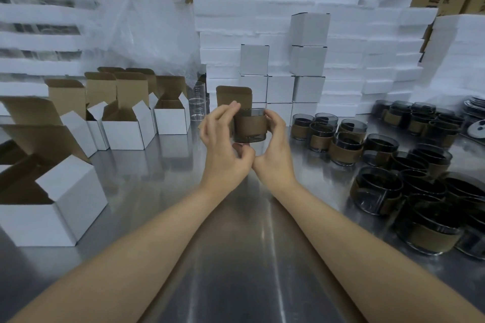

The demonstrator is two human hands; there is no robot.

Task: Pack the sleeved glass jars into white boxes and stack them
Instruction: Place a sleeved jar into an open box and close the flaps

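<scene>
Grips a sleeved glass jar (pixel 249 126) upright in the curled right hand (pixel 275 155), above the steel table (pixel 157 191), before a brown box flap (pixel 233 94). Curls the left hand (pixel 223 147) by the jar's left side; cannot tell whether grasping. Has more sleeved jars (pixel 346 149) to the right, open white boxes (pixel 123 128) left, closed boxes (pixel 308 60) stacked behind.

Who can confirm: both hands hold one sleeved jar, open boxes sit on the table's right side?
Wrong side. The head view shows the open boxes on the left side of the table; the left hand and right hand do hold one sleeved jar.
</scene>
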